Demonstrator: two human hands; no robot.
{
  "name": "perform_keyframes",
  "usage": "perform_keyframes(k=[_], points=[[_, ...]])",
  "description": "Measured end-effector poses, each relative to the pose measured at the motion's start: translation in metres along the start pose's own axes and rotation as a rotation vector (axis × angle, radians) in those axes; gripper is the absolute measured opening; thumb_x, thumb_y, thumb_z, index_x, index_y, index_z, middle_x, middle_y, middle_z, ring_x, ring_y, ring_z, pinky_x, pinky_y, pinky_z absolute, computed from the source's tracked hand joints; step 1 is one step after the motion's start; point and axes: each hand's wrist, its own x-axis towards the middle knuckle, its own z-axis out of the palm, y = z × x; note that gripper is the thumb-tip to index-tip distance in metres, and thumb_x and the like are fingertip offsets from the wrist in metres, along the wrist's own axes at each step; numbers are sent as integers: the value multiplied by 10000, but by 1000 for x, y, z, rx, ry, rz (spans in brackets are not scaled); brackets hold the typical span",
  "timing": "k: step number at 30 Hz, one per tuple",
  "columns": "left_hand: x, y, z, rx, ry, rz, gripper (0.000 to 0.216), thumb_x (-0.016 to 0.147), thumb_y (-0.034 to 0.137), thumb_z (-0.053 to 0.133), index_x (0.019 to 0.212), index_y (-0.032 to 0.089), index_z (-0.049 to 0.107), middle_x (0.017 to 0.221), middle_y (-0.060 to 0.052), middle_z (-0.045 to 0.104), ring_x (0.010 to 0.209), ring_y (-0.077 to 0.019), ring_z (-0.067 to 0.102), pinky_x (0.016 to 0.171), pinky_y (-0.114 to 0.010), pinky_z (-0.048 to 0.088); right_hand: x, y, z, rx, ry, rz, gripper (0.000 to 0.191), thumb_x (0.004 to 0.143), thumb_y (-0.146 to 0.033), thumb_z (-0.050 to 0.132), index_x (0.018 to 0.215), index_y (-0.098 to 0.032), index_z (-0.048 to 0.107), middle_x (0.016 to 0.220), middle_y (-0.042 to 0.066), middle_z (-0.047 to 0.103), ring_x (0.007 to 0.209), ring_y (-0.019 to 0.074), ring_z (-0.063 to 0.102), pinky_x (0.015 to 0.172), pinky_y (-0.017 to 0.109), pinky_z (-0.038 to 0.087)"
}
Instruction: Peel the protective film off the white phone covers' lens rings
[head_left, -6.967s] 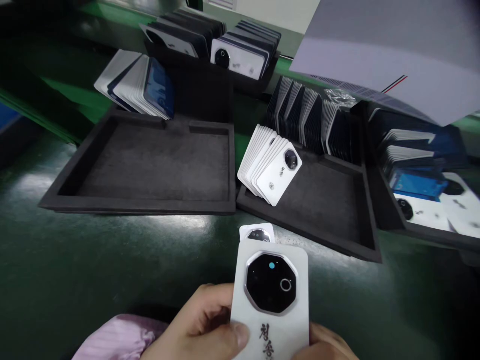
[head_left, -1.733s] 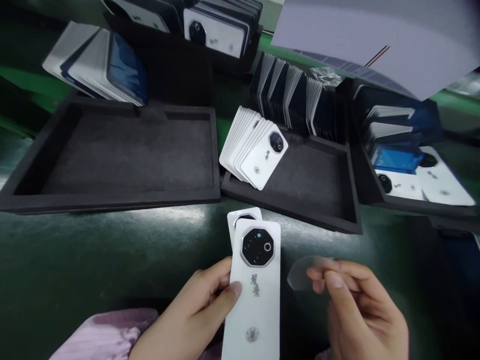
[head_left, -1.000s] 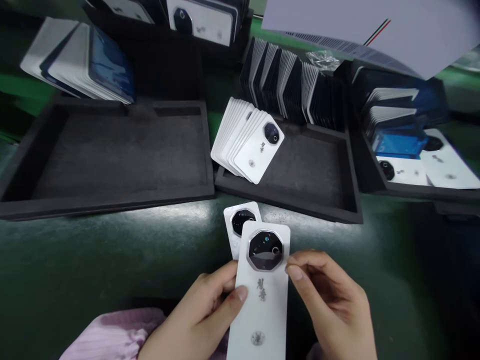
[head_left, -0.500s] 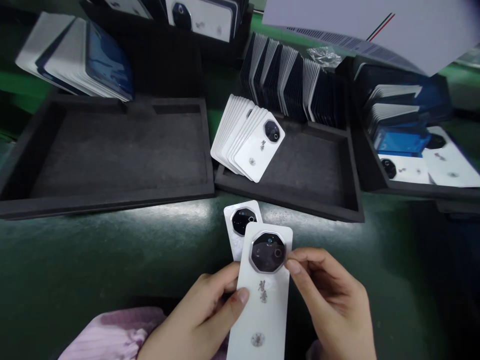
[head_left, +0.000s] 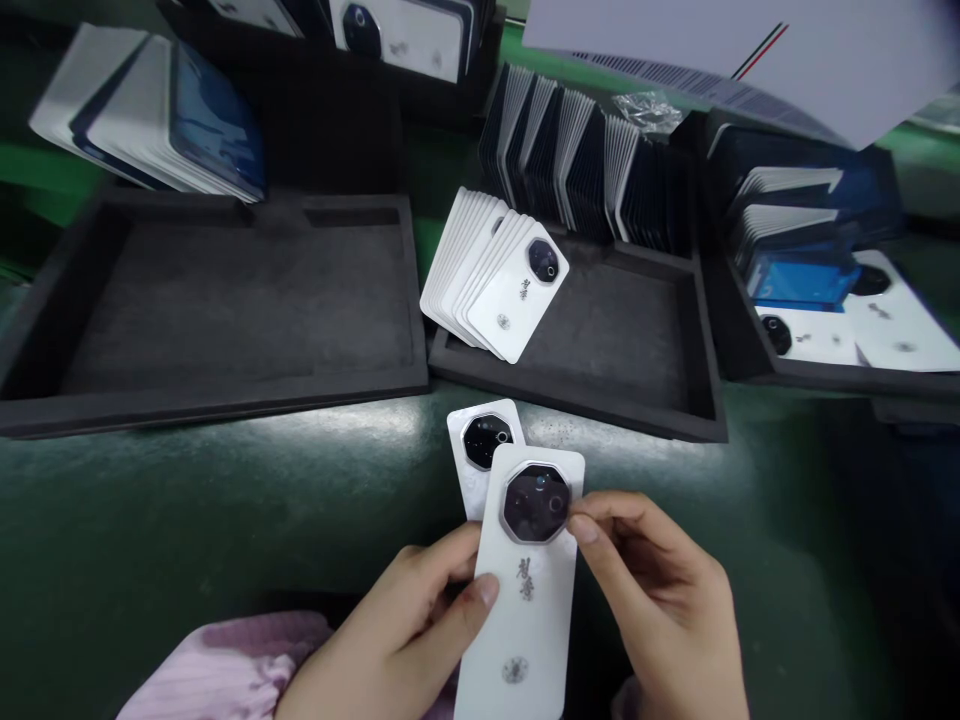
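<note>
My left hand (head_left: 409, 625) grips a white phone back panel (head_left: 517, 620) by its left edge, thumb on the face. The panel has a dark octagonal camera area (head_left: 536, 503), with dark lettering and a round mark below. My right hand (head_left: 660, 590) has thumb and index finger pinched together at the right edge of the panel, beside the octagon. Whether they also hold something thin there cannot be made out. Behind lies a second white panel (head_left: 469, 480) with a similar dark octagon, its lower part hidden by the held one.
A fanned stack of white panels (head_left: 517, 305) leans on the rim of a black tray (head_left: 637, 415). Another black tray (head_left: 225, 405) lies to the left. Rows of white and dark panels (head_left: 577, 150) stand behind, and more fill a tray at right (head_left: 787, 372). A pale sheet (head_left: 675, 50) overhangs the back.
My right fingertips have shifted very slightly left and up along the panel's edge. The held panel has barely moved; the grip of my left hand looks the same.
</note>
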Motion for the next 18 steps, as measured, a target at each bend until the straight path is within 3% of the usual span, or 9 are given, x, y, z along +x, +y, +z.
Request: perform_keyframes(k=[6, 12, 16, 18], points=[[-5, 1, -1, 115, 48, -12, 323, 1041, 471, 507, 1249, 328, 708, 882, 20, 745, 831, -212, 674, 754, -256, 502, -1, -1, 6, -55, 77, -79, 94, 868, -314, 767, 809, -248, 734, 692, -11, 679, 570, 133, 570, 504, 245, 441], [-5, 10, 0, 143, 26, 164, 202, 994, 307, 547, 973, 306, 748, 737, 35, 655, 646, -183, 603, 623, -248, 461, 1, -2, 8, -137, 138, -153, 99, 864, -286, 779, 836, -266, 686, 645, -68, 595, 528, 89, 513, 513, 211, 436], [-12, 1, 3, 139, 124, 77, 293, 1018, 450, 549, 1224, 386, 746, 784, 35, 713, 754, -204, 640, 713, -242, 495, 6, 1, 1, -88, 234, -80, 184, 864, -348, 795, 932, -260, 648, 673, -70, 540, 519, 75, 467, 477, 175, 417], [-15, -5, 3, 132, 133, -26, 371, 1008, 538, 551, 1326, 415, 698, 906, 24, 757, 910, -227, 657, 850, -250, 510, 8, 2, -3, 57, 154, -76, 146, 925, -371, 727, 990, -263, 654, 702, -55, 543, 518, 80, 443, 456, 178, 393]])
